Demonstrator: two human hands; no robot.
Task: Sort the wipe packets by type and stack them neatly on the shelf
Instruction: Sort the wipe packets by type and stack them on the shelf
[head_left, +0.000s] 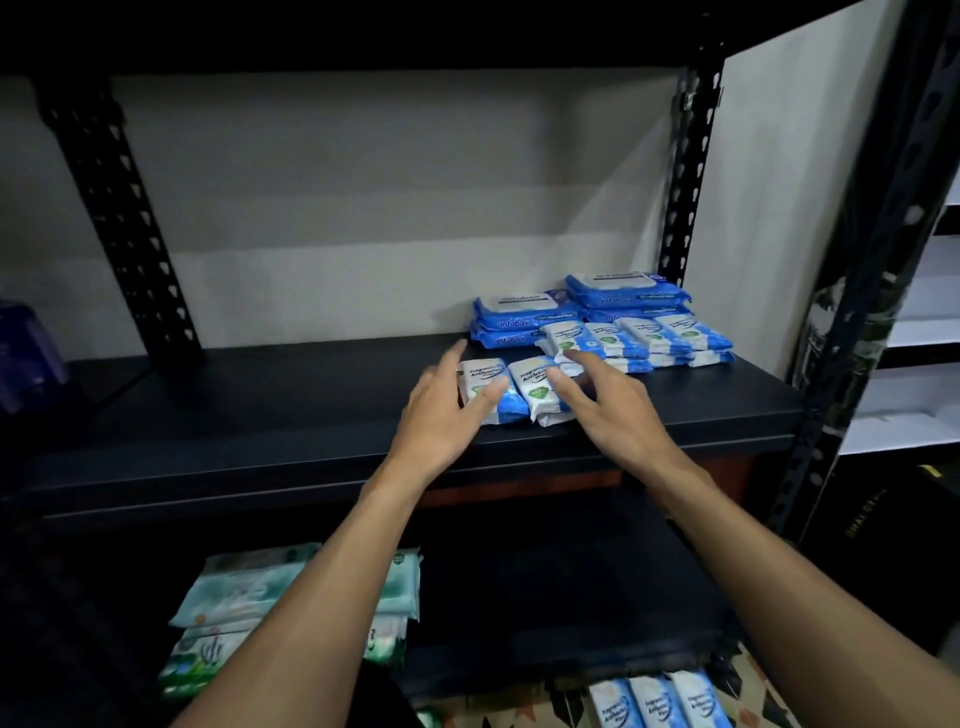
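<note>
Neither hand held anything. The left hand (441, 415) and the right hand (613, 410) both had their fingers straight and spread apart, and they reached over the front part of the dark shelf (260, 415). Two small white-and-blue packets lay between the hands, side by side and touching each other, with their long sides pointing away from the person. The left small packet (482, 375) was partly under the fingers of the left hand, which covered its near left part. The right small packet (535, 387) was just beside the right hand, whose fingers covered its right edge. The fingers were blurred, so I cannot tell if they pressed on the packets or only hung just above them.

Behind the right hand, a row of small packets (649, 338) of the same kind lay in low stacks near the right end of the shelf. Behind this row, against the wall, the large blue packets (524, 317) lay in two stacks next to each other.

On the lower level, under the left forearm, green packets (234, 592) lay in a loose pile. At the bottom edge of the view, three more white-and-blue packets (654, 701) lay side by side.
</note>
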